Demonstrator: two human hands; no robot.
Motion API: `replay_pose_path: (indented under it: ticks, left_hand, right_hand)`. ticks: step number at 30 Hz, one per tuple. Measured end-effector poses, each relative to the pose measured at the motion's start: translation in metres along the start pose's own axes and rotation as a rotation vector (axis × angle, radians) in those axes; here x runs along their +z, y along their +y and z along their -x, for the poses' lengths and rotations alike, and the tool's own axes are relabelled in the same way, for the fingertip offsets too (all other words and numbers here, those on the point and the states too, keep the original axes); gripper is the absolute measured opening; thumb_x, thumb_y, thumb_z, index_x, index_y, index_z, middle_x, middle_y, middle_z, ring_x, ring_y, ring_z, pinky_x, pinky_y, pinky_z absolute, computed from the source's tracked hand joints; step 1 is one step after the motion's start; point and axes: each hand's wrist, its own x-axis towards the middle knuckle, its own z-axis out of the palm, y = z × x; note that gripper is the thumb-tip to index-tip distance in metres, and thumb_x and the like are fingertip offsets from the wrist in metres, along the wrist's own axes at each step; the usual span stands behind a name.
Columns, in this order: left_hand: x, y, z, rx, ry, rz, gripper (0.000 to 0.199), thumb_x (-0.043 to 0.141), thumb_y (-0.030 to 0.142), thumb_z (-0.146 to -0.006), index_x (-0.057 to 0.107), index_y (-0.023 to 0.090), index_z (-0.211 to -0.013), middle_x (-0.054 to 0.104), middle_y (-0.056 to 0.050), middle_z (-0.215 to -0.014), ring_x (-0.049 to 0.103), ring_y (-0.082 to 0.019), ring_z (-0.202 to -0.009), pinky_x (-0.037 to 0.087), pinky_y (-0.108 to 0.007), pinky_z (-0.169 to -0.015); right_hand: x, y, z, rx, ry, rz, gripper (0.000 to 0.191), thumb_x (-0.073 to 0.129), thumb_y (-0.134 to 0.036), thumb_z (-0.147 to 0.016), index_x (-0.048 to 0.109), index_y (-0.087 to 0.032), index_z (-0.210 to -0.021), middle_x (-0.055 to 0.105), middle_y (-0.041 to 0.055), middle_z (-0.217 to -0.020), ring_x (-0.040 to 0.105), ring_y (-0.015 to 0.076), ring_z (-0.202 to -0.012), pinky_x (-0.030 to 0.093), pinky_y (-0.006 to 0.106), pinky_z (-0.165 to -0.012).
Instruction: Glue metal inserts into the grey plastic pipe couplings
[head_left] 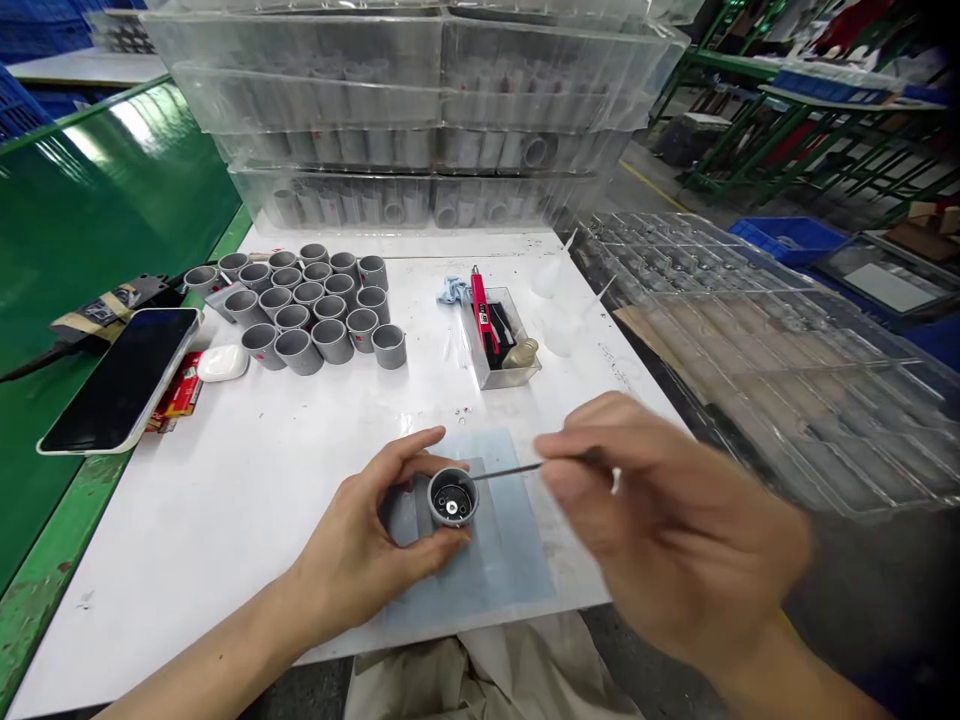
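Note:
My left hand (382, 520) grips a short grey cylindrical cup (433, 497) between thumb and fingers, its open end facing up. Inside the cup sits a black part with a white centre. From the right comes my right hand (645, 500), somewhat blurred, pinching a thin dark tool like tweezers or a pick (514, 470). The tool's tip reaches the cup's rim; whether it touches the rim I cannot tell. Beneath the cup lies a light blue sheet (517, 560) on the white table (210, 530).
Several grey cups (330, 340) stand grouped at the back left. Beside them are a phone (124, 375) and a white case (223, 363). A clear box (510, 375) holds a red tool (481, 305). Stacked clear trays (420, 90) rise behind; more trays (810, 400) lie right.

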Motion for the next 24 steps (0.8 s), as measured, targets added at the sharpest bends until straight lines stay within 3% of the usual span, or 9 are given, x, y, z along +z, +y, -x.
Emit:
replay_pose_path:
  ticks: [3,15,22,24]
  left_hand:
    - [0.0,-0.002,-0.001,0.019,-0.007,0.0,0.081,0.084,0.01,-0.087,0.05,0.046,-0.15,0.078,0.009,-0.129,0.072,-0.016,-0.121,0.05,-0.03,-0.108]
    - [-0.002,-0.003,0.001,0.041,-0.023,-0.015,0.084,0.083,0.006,-0.088,0.05,0.048,-0.152,0.079,0.009,-0.132,0.072,-0.016,-0.125,0.054,-0.029,-0.11]
    - [-0.002,-0.002,0.001,0.056,-0.019,-0.043,0.082,0.082,0.008,-0.088,0.049,0.047,-0.152,0.078,0.006,-0.133,0.073,-0.018,-0.124,0.055,-0.032,-0.112]
    - [-0.001,-0.003,0.002,0.062,-0.014,-0.067,0.081,0.082,0.011,-0.089,0.048,0.047,-0.153,0.078,0.005,-0.133,0.072,-0.019,-0.128,0.054,-0.033,-0.114]
  right_hand:
    - [0.011,0.005,0.013,0.022,-0.094,-0.08,0.022,0.072,-0.001,-0.094,0.079,-0.017,-0.107,0.073,0.0018,-0.088,0.066,0.0166,-0.078,0.055,0.033,-0.071]
    - [0.026,0.021,0.019,0.016,-0.079,-0.002,0.022,0.071,-0.004,-0.096,0.079,-0.021,-0.107,0.075,0.003,-0.087,0.068,0.0201,-0.076,0.058,0.036,-0.069]
    - [0.015,0.009,0.016,0.05,-0.071,-0.064,0.026,0.071,-0.003,-0.094,0.08,-0.023,-0.108,0.075,0.0026,-0.088,0.069,0.0203,-0.075,0.058,0.036,-0.066]
    - [0.006,0.008,0.01,0.039,0.013,-0.023,0.028,0.074,-0.005,-0.093,0.081,-0.026,-0.11,0.076,0.0013,-0.088,0.069,0.0217,-0.076,0.058,0.037,-0.066]
